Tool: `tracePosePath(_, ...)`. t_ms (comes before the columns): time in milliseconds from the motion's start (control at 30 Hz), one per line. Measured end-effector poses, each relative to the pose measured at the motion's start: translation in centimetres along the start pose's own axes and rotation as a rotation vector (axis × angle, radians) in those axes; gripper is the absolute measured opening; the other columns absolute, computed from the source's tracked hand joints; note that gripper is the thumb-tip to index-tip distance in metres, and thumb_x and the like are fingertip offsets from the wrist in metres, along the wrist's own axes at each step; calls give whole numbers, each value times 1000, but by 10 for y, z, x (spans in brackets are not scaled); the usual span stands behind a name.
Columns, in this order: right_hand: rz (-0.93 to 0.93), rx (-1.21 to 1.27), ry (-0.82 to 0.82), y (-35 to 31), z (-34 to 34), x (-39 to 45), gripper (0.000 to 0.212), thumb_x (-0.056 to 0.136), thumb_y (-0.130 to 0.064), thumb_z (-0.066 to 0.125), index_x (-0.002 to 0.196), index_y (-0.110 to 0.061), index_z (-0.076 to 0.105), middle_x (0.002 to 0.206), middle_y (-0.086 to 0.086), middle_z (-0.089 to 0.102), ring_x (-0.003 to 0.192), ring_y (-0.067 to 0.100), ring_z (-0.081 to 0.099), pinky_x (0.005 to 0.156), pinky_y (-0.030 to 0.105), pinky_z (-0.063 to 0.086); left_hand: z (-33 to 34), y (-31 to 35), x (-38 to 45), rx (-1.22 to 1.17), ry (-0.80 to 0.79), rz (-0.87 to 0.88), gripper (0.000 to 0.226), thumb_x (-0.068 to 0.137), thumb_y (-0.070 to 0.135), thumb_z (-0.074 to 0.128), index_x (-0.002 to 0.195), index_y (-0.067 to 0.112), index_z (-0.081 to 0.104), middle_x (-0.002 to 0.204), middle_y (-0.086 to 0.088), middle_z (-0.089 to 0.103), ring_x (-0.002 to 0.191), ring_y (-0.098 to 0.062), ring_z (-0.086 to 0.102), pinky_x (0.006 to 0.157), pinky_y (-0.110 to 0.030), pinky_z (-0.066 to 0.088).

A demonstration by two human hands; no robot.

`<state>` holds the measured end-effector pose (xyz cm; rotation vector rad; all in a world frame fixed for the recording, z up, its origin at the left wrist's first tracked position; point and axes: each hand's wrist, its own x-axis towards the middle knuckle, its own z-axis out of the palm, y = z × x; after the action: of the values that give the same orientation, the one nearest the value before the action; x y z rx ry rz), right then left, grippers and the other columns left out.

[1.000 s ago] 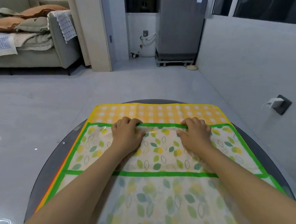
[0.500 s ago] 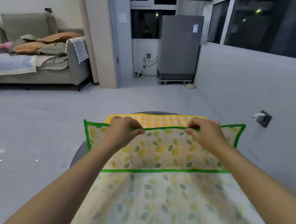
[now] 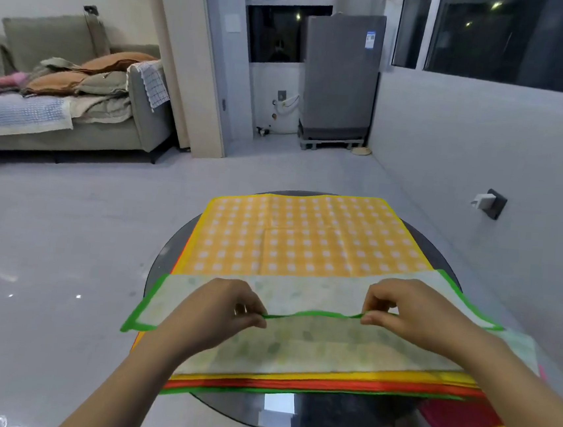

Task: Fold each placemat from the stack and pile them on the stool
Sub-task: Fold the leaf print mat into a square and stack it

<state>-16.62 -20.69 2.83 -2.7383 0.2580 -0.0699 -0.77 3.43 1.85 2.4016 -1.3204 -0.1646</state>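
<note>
surface: round dark glass table (image 3: 165, 267) | on it: placemat stack (image 3: 291, 384)

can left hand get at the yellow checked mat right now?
Probably not yet: the left hand and right hand both pinch the green-edged placemat. The yellow checked placemat lies uncovered just beyond.

Left hand (image 3: 226, 306), right hand (image 3: 411, 315) pinching green-bordered placemat (image 3: 317, 296), over stack (image 3: 305, 239)

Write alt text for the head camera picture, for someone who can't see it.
Two hands, the left hand and right hand, pinch the green edge of a leaf-print placemat, folding it toward the person over a stack of placemats on a round dark glass table. A sofa stands behind.
</note>
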Motion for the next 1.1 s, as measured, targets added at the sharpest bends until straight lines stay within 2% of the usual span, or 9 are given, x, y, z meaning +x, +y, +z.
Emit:
tracePosePath(133,1,-28,-53,12,12,-6,10,83,-41,66,79,-32,61,83,-18,60,85,-2,54,80,20,45,17,-2,-5,-26,-62,30,10,83,35,69,89,30,74,81,15,60,72,0,54,71,-21,46)
tracePosePath(333,-14,-68,-118,18,26,-10,12,81,-42,67,76,-40,56,92,-18,59,93,-3,50,87,25,44,31,-12,-12,-57,-126,45,8,82,32,69,88,30,75,78,20,59,75,-1,58,69,-19,47)
tracePosePath(567,-25,-75,-149,22,36,-14,12,79,-44,69,81,-39,57,96,-16,56,98,-1,49,88,24,43,37,-16,-15,-101,-166,42,10,76,36,75,83,29,75,80,14,64,78,-3,60,67,-17,47)
tracePosePath(700,-26,-71,-161,23,35,-14,15,77,-46,69,86,-38,61,96,-18,56,99,-1,49,88,22,42,34,-16,-11,-146,-143,-15,6,79,37,72,83,32,74,81,15,66,79,0,59,64,-14,46)
tracePosePath(800,-40,-65,-160,18,34,-9,15,78,-49,67,88,-41,59,98,-20,55,99,-2,48,89,21,42,36,-12,0,-132,-62,-14,6,83,39,66,82,35,71,82,15,64,79,0,57,64,-13,44)
tracePosePath(867,-43,-57,-137,14,34,-4,17,79,-49,66,92,-39,62,101,-20,56,100,-3,47,90,21,41,41,-12,11,-104,32,-1,12,87,40,61,88,34,71,89,16,61,80,0,57,71,-19,46)
tracePosePath(1000,-39,-68,-97,6,41,13,27,82,-51,61,105,-37,61,109,-20,53,107,-1,46,93,23,41,56,-11,35,13,134,-25,29,94,38,49,115,25,65,119,9,57,104,-9,56,85,-24,44)
tracePosePath(1067,-47,-73,-91,2,45,22,33,85,-51,57,114,-37,58,116,-18,52,112,2,46,94,25,41,65,-10,46,81,116,-60,40,98,35,41,135,23,51,143,3,44,126,-16,46,101,-30,37)
tracePosePath(1100,-51,-77,-90,1,48,27,36,86,-51,55,119,-36,56,120,-18,51,115,3,45,96,25,40,70,-9,51,107,79,-81,44,100,34,36,143,23,39,152,0,32,138,-18,33,110,-31,28)
